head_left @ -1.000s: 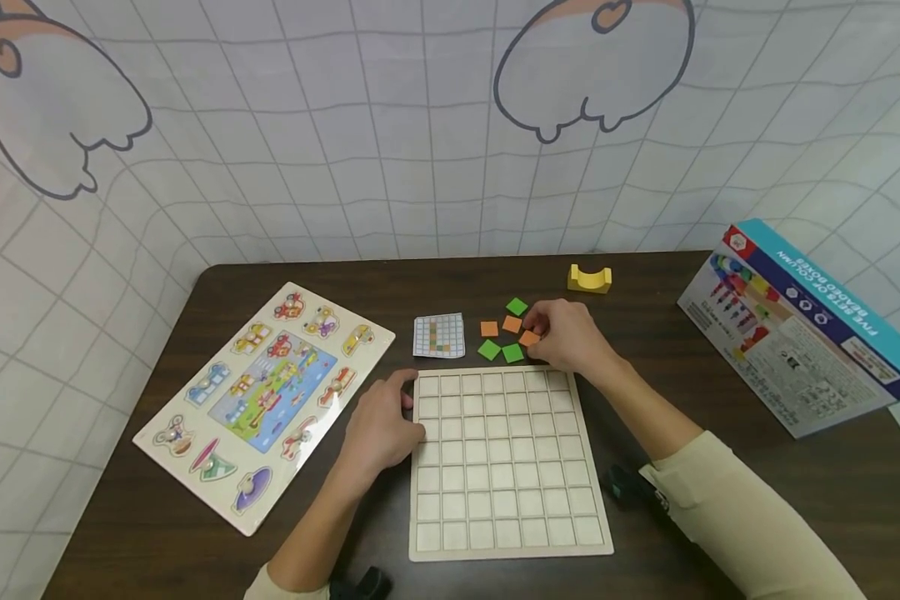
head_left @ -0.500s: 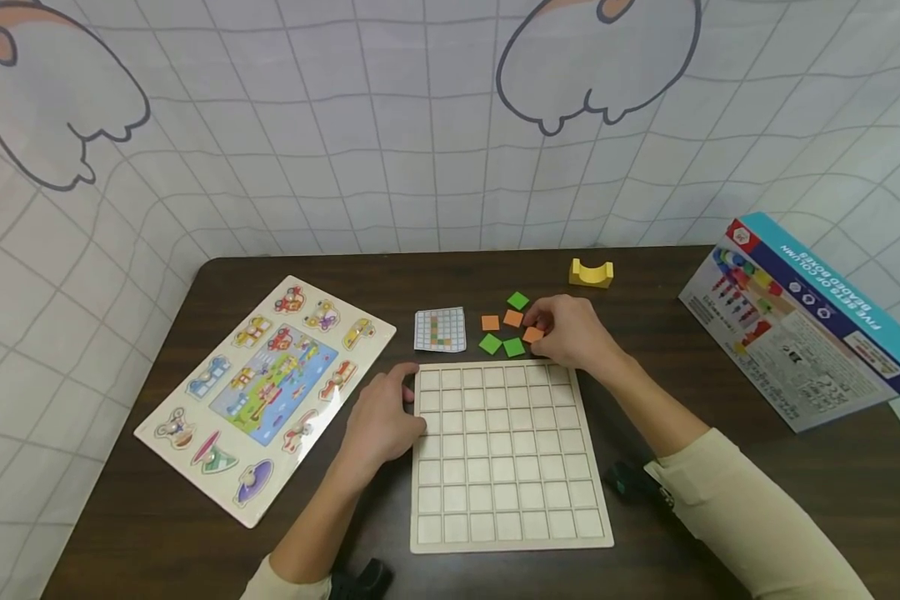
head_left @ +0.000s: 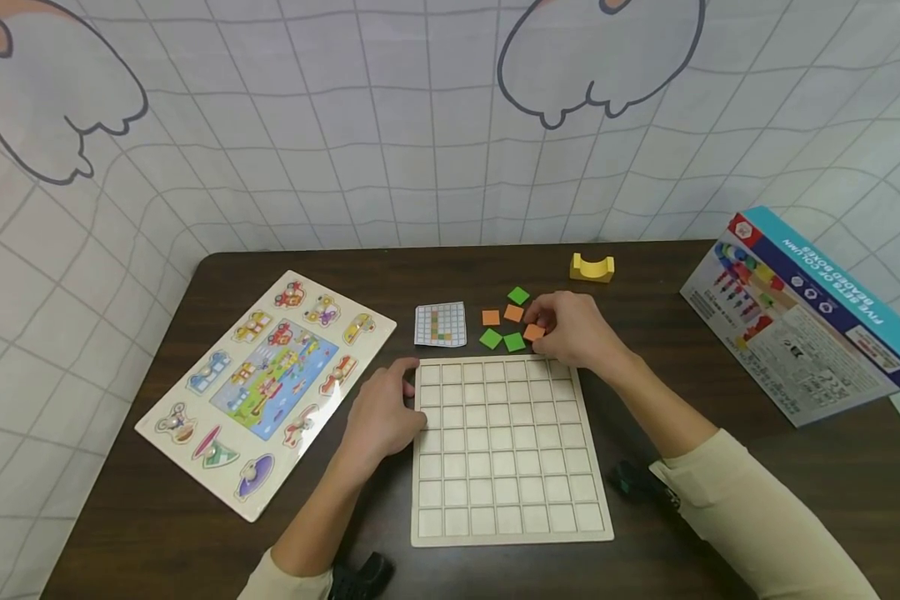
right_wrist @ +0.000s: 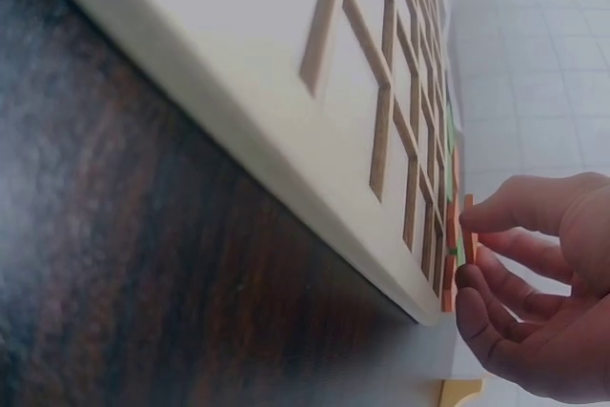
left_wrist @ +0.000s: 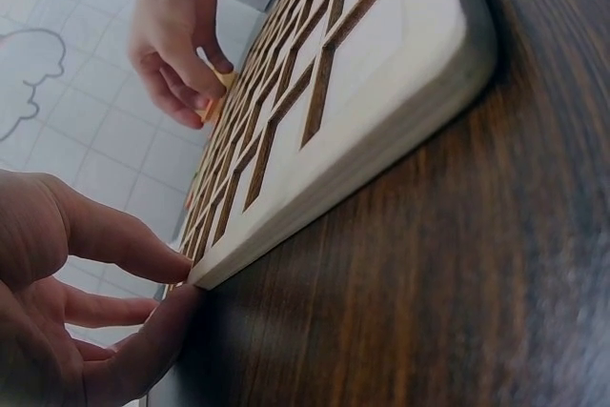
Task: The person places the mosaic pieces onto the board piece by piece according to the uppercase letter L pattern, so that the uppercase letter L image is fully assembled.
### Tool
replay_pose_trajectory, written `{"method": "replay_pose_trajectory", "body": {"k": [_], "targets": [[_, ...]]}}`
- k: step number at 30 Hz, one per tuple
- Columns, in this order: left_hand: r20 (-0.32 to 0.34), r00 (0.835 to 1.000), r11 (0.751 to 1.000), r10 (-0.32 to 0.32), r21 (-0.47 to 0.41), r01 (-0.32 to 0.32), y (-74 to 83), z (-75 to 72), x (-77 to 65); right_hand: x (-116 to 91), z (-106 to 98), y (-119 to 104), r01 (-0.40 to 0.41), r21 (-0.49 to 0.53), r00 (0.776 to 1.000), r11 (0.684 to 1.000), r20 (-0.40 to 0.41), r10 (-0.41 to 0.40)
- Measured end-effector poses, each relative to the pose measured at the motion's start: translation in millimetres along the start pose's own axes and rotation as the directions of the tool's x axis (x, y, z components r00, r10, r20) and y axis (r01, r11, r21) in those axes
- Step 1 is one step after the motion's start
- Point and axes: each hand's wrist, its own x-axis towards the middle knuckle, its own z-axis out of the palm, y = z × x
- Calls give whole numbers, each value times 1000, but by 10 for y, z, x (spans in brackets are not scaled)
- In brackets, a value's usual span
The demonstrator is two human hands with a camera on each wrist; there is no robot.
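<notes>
Orange tile [head_left: 533,332], pinched in my right hand [head_left: 573,331], sits just past the board [head_left: 505,464]'s far edge; my left hand [head_left: 382,412] grips the board's left side. Light, level pinch should work best.

I faced a white, grey-gridded wall [head_left: 330,150] with outlined cartoons [head_left: 600,58], beyond a dark brown table [head_left: 487,271].

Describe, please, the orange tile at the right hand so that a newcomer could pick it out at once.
Find the pale gridded board on the dark table; just beyond its far edge lies a cluster of small green and orange tiles. At the cluster's right side is the orange tile, the only one pinched by the right hand.
</notes>
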Motion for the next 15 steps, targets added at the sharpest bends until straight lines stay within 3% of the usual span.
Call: {"method": "replay_pose_trajectory", "body": {"k": [15], "targets": [[10, 1000, 1000, -1, -4, 1, -10, 5, 22, -75, 9, -152, 32, 28, 999, 999, 18, -32]]}}
